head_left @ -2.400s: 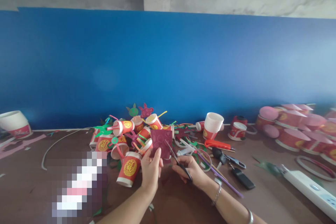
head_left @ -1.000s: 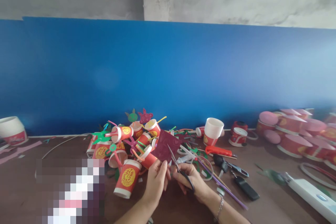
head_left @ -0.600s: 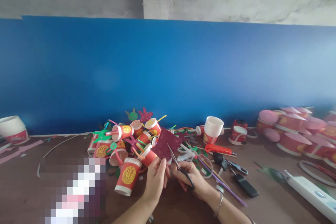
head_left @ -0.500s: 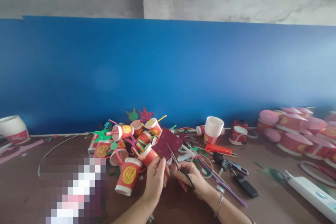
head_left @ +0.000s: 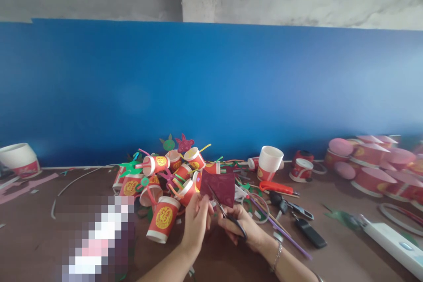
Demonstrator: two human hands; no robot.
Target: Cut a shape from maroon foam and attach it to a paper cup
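A dark red sheet of paper [head_left: 225, 188] is pinched at its lower left edge by my left hand [head_left: 197, 218]. My right hand [head_left: 243, 224] grips black-handled scissors [head_left: 236, 224], whose blades lie across the sheet near the left fingers. Whether the blades are fully closed on the paper is hard to make out. Just left of my left hand, a red and white paper cup [head_left: 163, 219] with a yellow emblem leans on the table. Behind the sheet lies a pile of similar cups with coloured straws and green and red paper cut-outs [head_left: 184, 143].
A stack of white cups [head_left: 270, 163] stands right of the pile. Nearby lie an orange cutter [head_left: 276, 187], keys with a black fob [head_left: 310, 232] and a purple stick [head_left: 292, 242]. A white device [head_left: 393, 242] and pink-topped cup crafts [head_left: 373, 183] are farther right. The blue panel [head_left: 211, 92] rises behind the table.
The red sheet has turned clockwise and come lower, and its edge now sits flatter. Both hands remain in nearly the same spot, still holding the sheet and scissors.
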